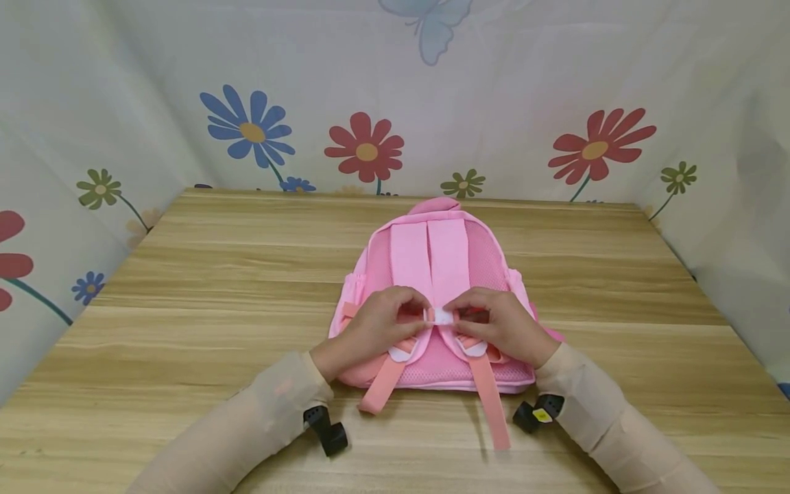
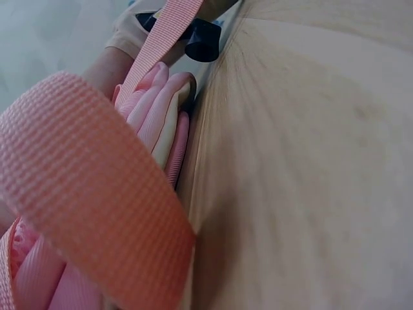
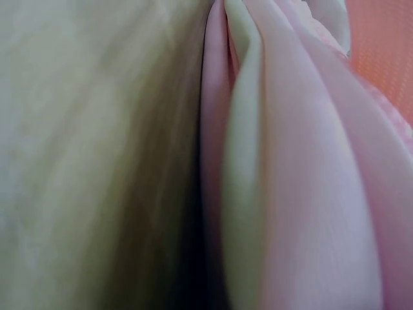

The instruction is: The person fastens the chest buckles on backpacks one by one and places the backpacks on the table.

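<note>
A pink backpack (image 1: pixel 487 257) lies on the wooden table with its mesh back and two shoulder straps (image 1: pixel 410 254) facing up. Over the straps, both hands meet at a small white buckle (image 1: pixel 443 316) with orange webbing at its ends. My left hand (image 1: pixel 376 326) pinches the buckle's left end between thumb and fingertips. The right hand (image 1: pixel 509 326) pinches its right end the same way. In the left wrist view a salmon webbing strap (image 2: pixel 97 181) hangs close to the camera. Pink fabric folds (image 3: pixel 310 161) fill much of the right wrist view, which hides the fingers.
Two loose webbing ends (image 1: pixel 492 405) trail from white strap adjusters (image 1: pixel 401 353) toward the table's front. A pale wood-grain table (image 1: pixel 247 240) lies around the bag. Behind it hangs a white cloth (image 1: pixel 494 89) printed with flowers. Each wrist carries a black camera (image 1: pixel 333 438).
</note>
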`<state>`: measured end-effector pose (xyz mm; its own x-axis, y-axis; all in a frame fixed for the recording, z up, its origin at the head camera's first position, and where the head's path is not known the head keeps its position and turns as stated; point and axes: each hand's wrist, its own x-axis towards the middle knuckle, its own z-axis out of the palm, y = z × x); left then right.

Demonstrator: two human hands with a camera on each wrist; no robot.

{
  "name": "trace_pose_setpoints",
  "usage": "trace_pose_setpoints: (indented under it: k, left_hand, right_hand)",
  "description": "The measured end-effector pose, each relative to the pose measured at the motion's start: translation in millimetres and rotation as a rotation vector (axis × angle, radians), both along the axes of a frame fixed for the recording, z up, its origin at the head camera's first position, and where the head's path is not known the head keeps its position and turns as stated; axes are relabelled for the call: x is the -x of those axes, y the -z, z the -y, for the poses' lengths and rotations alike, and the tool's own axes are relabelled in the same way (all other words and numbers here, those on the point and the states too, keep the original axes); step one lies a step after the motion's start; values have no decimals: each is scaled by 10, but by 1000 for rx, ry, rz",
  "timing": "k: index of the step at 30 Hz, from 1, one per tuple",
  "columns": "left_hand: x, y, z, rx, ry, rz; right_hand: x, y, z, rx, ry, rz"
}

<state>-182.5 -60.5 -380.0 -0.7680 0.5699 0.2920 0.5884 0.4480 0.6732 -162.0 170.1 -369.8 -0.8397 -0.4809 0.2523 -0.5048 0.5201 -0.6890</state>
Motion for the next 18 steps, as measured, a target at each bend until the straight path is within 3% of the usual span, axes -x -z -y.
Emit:
trace_pose_setpoints:
  k: [11,16,18]
  left_hand:
    - [21,-14,8,36,3,6]
    - [-7,-90,42,69,-18,43]
    - [-13,-128,62,90,-26,22]
  right_hand:
    - [12,31,-16,-24,-14,-35]
    - [-7,23,-36,-38,-8,-71]
    - [-11,16,-43,-48,-7,-83]
